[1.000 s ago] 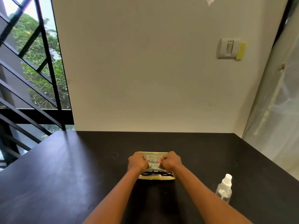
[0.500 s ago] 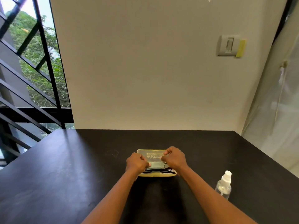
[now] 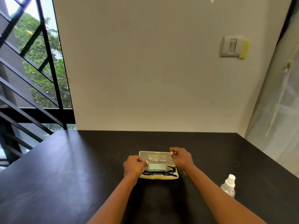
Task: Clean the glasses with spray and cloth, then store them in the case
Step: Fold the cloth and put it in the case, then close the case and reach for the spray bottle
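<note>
Mid-tabletop, toward the near edge, open case (image 3: 159, 166) holds glasses (image 3: 160, 172) and folded cloth (image 3: 156, 167). Left hand (image 3: 133, 166) pinches cloth's end; right hand (image 3: 181, 157) pinches lid's far right corner. Spray bottle (image 3: 228, 185) stands right, apart.

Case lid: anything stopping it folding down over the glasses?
The folded cloth lies on the glasses inside the case, under where the lid closes. The left hand is at the case's left end, the right hand at the lid's far corner.
</note>
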The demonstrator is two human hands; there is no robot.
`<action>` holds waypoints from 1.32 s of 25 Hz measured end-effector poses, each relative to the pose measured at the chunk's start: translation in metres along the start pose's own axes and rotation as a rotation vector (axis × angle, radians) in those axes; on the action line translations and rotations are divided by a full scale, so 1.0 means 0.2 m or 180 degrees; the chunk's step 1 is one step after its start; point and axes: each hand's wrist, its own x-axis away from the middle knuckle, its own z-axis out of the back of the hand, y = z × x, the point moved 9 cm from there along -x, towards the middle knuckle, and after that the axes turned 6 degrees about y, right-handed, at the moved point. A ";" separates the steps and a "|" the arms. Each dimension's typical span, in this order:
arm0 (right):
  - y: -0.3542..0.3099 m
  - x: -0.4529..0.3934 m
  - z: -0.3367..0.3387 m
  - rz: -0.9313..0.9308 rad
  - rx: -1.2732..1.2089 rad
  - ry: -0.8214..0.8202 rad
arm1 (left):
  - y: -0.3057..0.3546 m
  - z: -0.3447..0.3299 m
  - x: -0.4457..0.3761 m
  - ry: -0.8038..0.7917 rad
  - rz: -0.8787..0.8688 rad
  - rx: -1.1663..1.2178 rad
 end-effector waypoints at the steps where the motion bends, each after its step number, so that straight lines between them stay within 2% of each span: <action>1: 0.00 0.00 0.01 -0.0014 -0.0031 0.0044 | -0.02 0.02 -0.01 0.0090 0.0065 -0.0014; 5: 0.00 0.01 0.03 -0.0046 -0.0114 0.0177 | -0.13 0.09 -0.05 0.0330 0.0362 -0.0070; 10: 0.01 0.02 0.04 -0.0045 -0.0217 0.0278 | -0.26 0.03 -0.01 -0.0205 0.1252 0.0784; 12: 0.01 0.03 0.05 -0.0031 -0.0288 0.0337 | -0.27 0.02 0.00 -0.0291 0.1417 0.0994; 20: 0.00 0.12 0.09 0.0323 -0.0349 0.0393 | -0.28 0.03 0.03 -0.0254 0.1477 0.1129; 25: 0.01 0.21 0.08 0.0712 -0.0290 0.0237 | -0.29 0.02 0.04 -0.0266 0.1535 0.1224; 30: -0.02 0.32 -0.02 0.1440 0.0163 -0.0200 | -0.28 0.02 0.05 -0.0335 0.1577 0.1289; 33: -0.03 0.33 -0.04 0.1473 0.0165 -0.0286 | -0.28 0.02 0.06 -0.0404 0.1603 0.1430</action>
